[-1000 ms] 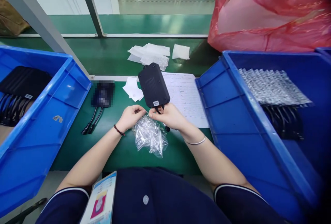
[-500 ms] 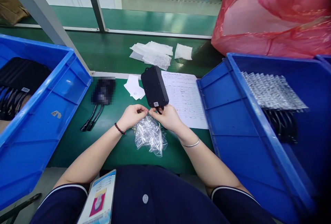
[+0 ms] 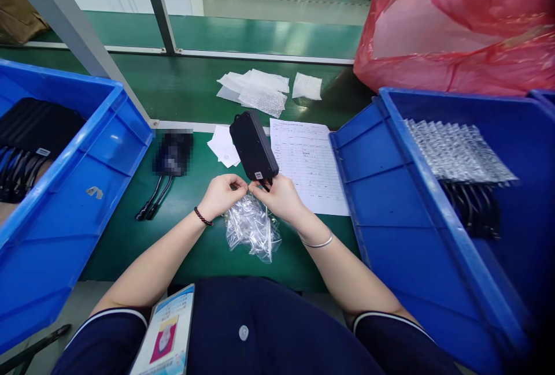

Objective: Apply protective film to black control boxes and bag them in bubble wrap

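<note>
In the head view, a flat black box (image 3: 254,145) with a short black cable and a small white label stands tilted above my right hand (image 3: 280,197). My right hand grips it at its cable end, and its thumb and forefinger are pinched toward the left. My left hand (image 3: 225,195) is closed in a pinch, its fingertips meeting those of the right at the upper edge of a heap of clear plastic bags (image 3: 251,227). The left fingers appear to hold the edge of one bag; the exact grip is partly hidden.
A blue bin (image 3: 125,132) at left holds black boxes with cables. The right blue bin (image 3: 368,190) holds bubble-wrapped pieces with black cables. A blurred black device (image 3: 172,152), white slips (image 3: 223,147), a printed sheet (image 3: 310,161), white pouches (image 3: 260,89) and a red plastic bag (image 3: 451,28) lie around.
The black box has tipped slightly further to the left above my right hand. Both hands stay pinched together in almost the same place.
</note>
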### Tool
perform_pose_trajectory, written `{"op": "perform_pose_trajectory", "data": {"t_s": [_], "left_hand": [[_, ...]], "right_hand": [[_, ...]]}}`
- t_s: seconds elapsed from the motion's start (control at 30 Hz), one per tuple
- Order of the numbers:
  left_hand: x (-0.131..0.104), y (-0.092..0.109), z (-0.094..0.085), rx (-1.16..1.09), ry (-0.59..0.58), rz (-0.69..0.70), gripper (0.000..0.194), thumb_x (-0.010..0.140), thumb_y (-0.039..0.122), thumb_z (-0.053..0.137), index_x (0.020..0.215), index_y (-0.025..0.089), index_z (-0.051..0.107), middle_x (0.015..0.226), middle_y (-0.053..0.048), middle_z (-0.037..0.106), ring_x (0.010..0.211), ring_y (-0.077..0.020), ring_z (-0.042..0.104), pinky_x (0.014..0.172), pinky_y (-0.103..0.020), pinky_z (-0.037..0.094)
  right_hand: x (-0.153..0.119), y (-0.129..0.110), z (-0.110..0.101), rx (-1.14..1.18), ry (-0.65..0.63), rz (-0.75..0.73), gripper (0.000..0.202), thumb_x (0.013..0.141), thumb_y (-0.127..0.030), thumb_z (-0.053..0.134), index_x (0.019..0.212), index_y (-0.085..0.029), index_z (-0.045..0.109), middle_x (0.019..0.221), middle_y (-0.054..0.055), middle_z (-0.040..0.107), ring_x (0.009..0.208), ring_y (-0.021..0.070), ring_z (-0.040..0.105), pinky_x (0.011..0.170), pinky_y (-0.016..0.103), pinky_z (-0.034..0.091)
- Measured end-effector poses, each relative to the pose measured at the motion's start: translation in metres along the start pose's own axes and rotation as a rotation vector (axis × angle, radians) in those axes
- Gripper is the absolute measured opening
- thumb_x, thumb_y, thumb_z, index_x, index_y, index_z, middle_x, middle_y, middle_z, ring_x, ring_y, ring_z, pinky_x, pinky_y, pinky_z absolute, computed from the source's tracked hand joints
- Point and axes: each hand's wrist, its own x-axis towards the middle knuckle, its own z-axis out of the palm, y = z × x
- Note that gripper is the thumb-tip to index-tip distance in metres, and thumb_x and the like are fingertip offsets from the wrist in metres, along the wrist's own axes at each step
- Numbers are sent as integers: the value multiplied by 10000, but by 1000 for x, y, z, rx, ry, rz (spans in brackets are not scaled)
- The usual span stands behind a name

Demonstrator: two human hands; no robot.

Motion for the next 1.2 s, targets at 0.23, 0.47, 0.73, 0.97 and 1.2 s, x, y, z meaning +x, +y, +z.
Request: {"op": "perform_pose_trajectory", "data": {"t_s": [0.23,0.47,0.73,0.97,1.2], "left_hand": [[1,-4,-1,-29,-11,5,160,754,312,601,767,180,692,778,-29,709,686,-161,633,637,-256,485],[3,-10,-3,-99,-55,-15,202,766,324,613,868,193,729,902,-54,739,844,-216,675,783,-322,513],[-4,19,-37,-459,32,53,736,866,724,310,1342,197,507,1379,-144,535,1264,-287,517,982,-454,472],[-12,93,-68,-1047,-16,388,794,848,786,91,1480,341,273,1445,-72,473,1368,-279,399,1036,-504,430],[-12,112,-61,-1043,59,505,814,820,811,61,1517,390,65,1500,-31,397,1413,-266,320,1055,-515,408]], "right_hand": [[4,4,-7,78,50,0,157,757,-270,638,866,-158,659,835,73,726,789,223,663,721,324,484],[6,-3,-17,129,27,14,171,735,-300,646,795,-142,667,766,59,695,660,169,580,649,302,451],[12,-36,-44,305,179,-114,205,747,-356,725,792,-165,665,770,75,704,711,210,630,706,359,508],[28,-92,-64,581,373,-374,265,741,-382,772,890,-195,660,859,66,706,723,190,637,694,343,537],[31,-96,-48,606,304,-362,254,754,-370,758,894,-182,659,805,45,674,478,90,410,441,267,373]]}}
